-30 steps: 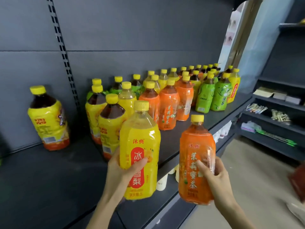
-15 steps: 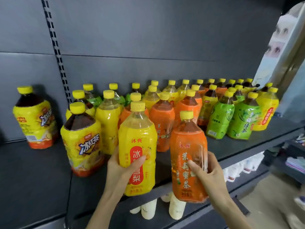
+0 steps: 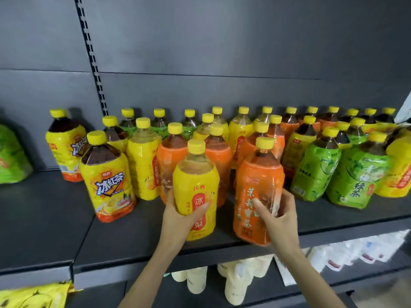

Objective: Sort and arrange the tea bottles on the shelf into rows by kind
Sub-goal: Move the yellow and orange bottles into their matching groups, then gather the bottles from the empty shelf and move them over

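My left hand (image 3: 178, 215) grips a yellow pear-drink bottle (image 3: 195, 185) upright over the front of the dark shelf (image 3: 133, 238). My right hand (image 3: 279, 215) grips an orange jasmine tea bottle (image 3: 259, 181) beside it, at the shelf's front edge. Behind them stand mixed rows: orange bottles (image 3: 172, 161), a yellow pear bottle (image 3: 143, 158), iced black tea bottles (image 3: 106, 176) at left, and green tea bottles (image 3: 358, 176) at right. All have yellow caps.
One iced black tea bottle (image 3: 66, 143) stands apart at the far left, near a green bottle (image 3: 12, 154) at the frame edge. Pale bottles (image 3: 235, 283) and white packets (image 3: 347, 254) fill the shelf below. Bare shelf lies at front left.
Both hands carried their bottles up and forward from in front of the shelf to over its front edge. My view turned left and closer to the shelf.
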The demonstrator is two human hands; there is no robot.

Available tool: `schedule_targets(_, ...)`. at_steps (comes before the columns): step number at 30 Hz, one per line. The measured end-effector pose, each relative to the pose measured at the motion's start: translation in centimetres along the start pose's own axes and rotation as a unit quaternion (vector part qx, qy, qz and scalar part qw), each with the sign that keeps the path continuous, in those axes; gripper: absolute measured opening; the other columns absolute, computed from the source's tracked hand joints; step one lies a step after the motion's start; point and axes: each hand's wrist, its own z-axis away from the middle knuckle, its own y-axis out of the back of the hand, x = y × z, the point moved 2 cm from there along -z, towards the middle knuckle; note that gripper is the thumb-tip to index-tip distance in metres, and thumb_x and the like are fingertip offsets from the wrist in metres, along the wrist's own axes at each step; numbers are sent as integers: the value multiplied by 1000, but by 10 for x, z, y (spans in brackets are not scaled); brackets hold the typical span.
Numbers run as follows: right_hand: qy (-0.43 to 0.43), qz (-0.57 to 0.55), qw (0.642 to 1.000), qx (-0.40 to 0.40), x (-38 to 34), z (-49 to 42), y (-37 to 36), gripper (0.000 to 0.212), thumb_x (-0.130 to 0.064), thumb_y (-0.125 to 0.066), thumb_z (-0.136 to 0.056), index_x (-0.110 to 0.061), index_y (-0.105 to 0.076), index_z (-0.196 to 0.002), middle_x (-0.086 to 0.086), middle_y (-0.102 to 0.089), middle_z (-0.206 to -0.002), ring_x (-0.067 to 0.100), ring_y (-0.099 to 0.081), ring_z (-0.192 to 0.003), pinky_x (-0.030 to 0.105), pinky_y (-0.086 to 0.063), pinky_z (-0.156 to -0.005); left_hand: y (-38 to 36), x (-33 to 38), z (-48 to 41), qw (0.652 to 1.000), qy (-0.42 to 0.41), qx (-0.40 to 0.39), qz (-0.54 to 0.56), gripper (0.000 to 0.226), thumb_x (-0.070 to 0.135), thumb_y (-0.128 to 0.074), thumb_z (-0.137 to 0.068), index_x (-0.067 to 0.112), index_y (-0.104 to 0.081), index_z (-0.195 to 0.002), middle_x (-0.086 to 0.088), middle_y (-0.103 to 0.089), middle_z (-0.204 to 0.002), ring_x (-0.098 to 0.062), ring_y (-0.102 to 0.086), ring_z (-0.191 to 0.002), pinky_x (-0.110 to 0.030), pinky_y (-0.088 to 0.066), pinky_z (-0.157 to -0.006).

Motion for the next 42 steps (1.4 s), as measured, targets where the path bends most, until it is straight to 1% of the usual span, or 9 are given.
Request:
schedule_targets(5, -1, 31, 997, -71, 13, -20, -6, 85, -47, -82, -65, -29, -34, -133, -17, -56, -121, 1, -59, -108, 37, -52, -92, -9, -13, -7, 992, -25, 0, -121, 104, 74, -66, -49, 28, -41, -139, 8, -24, -139, -11, -41, -123, -30, -45, -100)
schedule_targets(10, 14, 100, 992, -75, 19, -30, -6, 88, -50, -70, -65, -26, -30, -140, -7, -37, -127, 8, -43, -120, 34, -42, -101, -8, -22, 0, 994, -39, 4, -105, 94, 69, -60, -60, 26, -39, -141, 14, -33, -136, 13, -42, -116, -11, -43, -92)
schedule_targets(15, 21, 146, 987, -59, 21, -31, -7, 93, -50, -66, -67, -19, -26, -146, -4, -32, -120, 8, -39, -115, 27, -38, -96, -7, -29, 6, 996, -11, -29, -87, 91, 64, -62, -70, 27, -30, -146, 14, -41, -134, 1, -47, -120, -28, -48, -98)
schedule_targets(21, 69, 193, 975, -80, 32, -6, 0, 72, -31, -60, -89, -23, -22, -149, 0, -35, -141, -5, -34, -121, 32, -37, -104, 5, -24, 25, 987, -4, -95, -127, 69, 43, -59, -87, 34, -26, -146, 16, -43, -139, 5, -43, -125, -15, -39, -101)
schedule_targets(24, 69, 228, 968, -76, 37, 12, 4, 67, -27, -56, -93, -23, -22, -150, 2, -32, -147, 8, -37, -130, 41, -37, -108, 33, -15, 35, 977, -13, -93, -193, 55, 25, -60, -91, 29, -37, -141, 18, -48, -132, 3, -48, -120, 0, -36, -87)
schedule_targets(26, 75, 257, 961, -68, 36, 27, 3, 65, -30, -54, -92, -23, -24, -149, 2, -32, -146, 17, -43, -127, 37, -42, -100, 61, -8, 44, 961, -46, -48, -270, 48, 25, -60, -92, 23, -46, -137, 15, -53, -127, -6, -50, -121, -5, -37, -90)
schedule_targets(30, 123, 381, 915, -47, 24, 62, -9, 65, -45, -47, -89, -14, -33, -144, 6, -39, -141, 28, -50, -117, 44, -51, -84, 127, 7, 71, 886, -98, 42, -451, 50, 49, -45, -88, 19, -59, -126, 4, -64, -119, -22, -58, -109, -41, -49, -88)
schedule_targets(34, 188, 480, 854, -71, 16, 97, -45, 59, -48, -41, -90, -10, -48, -135, 7, -57, -127, 30, -55, -113, 44, -53, -75, 202, 17, 99, 811, -100, 90, -570, 54, 51, -38, -85, 16, -65, -115, -3, -69, -108, -30, -63, -96, -41, -49, -80)
schedule_targets(42, 273, 532, 794, -110, -15, 178, -147, 58, -51, -33, -91, -11, -60, -123, 7, -65, -116, 28, -64, -102, 39, -54, -76, 352, 42, 155, 754, -75, 98, -645, 59, 51, -38, -84, 9, -66, -113, -9, -70, -104, -36, -65, -93, -49, -52, -74)
